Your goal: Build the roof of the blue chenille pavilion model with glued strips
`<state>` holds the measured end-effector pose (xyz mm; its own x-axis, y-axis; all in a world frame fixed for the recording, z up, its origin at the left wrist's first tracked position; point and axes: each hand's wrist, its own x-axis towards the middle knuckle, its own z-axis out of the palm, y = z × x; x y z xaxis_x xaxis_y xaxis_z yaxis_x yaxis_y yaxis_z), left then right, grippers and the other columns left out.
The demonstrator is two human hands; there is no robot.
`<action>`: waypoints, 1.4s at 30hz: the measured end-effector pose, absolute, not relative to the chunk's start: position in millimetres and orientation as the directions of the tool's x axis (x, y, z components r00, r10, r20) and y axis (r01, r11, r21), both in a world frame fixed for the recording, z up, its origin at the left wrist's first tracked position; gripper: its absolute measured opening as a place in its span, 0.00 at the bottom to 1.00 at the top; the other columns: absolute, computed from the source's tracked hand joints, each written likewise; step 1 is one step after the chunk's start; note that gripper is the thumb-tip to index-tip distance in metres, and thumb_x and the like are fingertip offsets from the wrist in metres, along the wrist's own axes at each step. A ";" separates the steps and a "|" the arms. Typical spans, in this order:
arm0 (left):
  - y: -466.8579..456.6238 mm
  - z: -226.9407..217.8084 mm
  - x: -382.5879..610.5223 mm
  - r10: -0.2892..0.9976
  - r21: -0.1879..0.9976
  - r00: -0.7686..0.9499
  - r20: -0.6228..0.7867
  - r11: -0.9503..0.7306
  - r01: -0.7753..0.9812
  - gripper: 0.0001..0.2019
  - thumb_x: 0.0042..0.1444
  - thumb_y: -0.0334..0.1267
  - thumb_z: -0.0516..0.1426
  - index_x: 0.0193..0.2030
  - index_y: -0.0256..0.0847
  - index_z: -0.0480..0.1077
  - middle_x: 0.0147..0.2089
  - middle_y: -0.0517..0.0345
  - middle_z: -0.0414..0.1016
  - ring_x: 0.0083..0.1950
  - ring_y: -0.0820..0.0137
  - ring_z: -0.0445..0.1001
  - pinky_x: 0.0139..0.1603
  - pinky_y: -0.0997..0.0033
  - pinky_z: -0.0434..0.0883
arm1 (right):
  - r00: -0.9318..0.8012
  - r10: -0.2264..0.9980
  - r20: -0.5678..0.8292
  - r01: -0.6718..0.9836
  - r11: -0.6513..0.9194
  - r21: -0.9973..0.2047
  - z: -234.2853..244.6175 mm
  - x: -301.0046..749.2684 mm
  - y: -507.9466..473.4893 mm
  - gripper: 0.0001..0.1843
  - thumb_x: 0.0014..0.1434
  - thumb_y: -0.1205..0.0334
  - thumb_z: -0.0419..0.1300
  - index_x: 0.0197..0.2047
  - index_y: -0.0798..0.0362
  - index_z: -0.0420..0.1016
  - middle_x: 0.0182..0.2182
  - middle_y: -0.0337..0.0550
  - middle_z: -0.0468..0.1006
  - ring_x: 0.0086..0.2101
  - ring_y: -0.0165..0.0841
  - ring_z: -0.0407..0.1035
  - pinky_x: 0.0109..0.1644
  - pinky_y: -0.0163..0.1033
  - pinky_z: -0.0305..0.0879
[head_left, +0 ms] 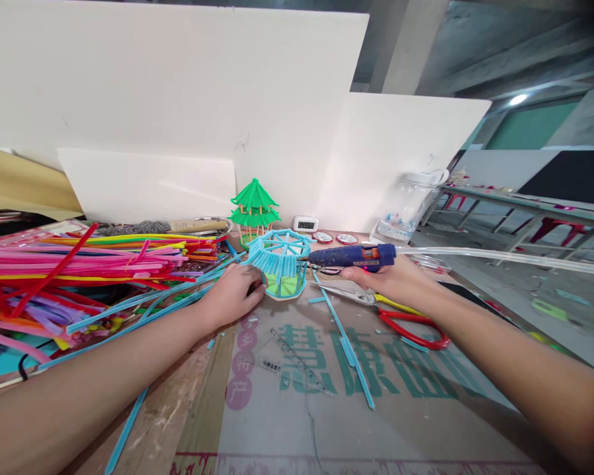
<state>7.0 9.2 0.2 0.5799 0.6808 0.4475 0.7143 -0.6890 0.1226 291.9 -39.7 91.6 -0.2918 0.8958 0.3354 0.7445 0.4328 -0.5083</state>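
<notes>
Blue model [278, 265] btwn L grip [233, 294] & glue gun [339, 255] (R grip [395, 280])

The white rectangular digital clock [305, 225] near the far edge of the brown surface [165, 396] displays digits beginning "1455"; the grey sheet [400, 429] bears teal "慧康".

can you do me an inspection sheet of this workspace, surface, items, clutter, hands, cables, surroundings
Surface: printed sheet in front of the person
Job's things: blue model; glue gun at its right side
Clutter: pipe cleaners heaped left; scissors right
Left hand: at the model's edge, grip unclear
Right hand: holds the glue gun
Cables: translucent strand behind the gun; cable or glue stick unclear
Surroundings: white boards, green model, clear jug
</notes>
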 end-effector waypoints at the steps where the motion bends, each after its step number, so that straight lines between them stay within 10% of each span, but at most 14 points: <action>1: 9.3 0.1 6.9 0.681 0.122 0.579 0.448 -0.688 0.715 0.10 0.62 0.37 0.50 0.30 0.40 0.67 0.33 0.54 0.72 0.37 0.64 0.69 0.40 0.64 0.60 | -0.298 0.893 0.337 0.736 0.440 -0.515 90.8 292.5 -38.8 0.20 0.55 0.49 0.60 0.48 0.49 0.77 0.31 0.38 0.82 0.35 0.39 0.77 0.38 0.41 0.74; 7: 9.4 -0.3 6.6 0.682 0.115 0.578 0.448 -0.685 0.719 0.10 0.62 0.38 0.50 0.31 0.40 0.67 0.33 0.54 0.73 0.37 0.64 0.69 0.41 0.64 0.61 | -0.325 0.882 0.343 0.722 0.465 -0.512 88.1 295.4 -34.5 0.22 0.55 0.48 0.61 0.51 0.47 0.77 0.45 0.38 0.82 0.45 0.41 0.76 0.51 0.46 0.72; 42: 9.0 0.7 7.0 0.679 0.115 0.584 0.445 -0.690 0.715 0.10 0.62 0.37 0.49 0.31 0.40 0.67 0.33 0.54 0.73 0.37 0.64 0.69 0.40 0.64 0.61 | -0.299 0.898 0.324 0.763 0.428 -0.484 92.7 293.3 -40.1 0.20 0.55 0.49 0.61 0.49 0.46 0.78 0.43 0.37 0.82 0.44 0.43 0.77 0.49 0.47 0.74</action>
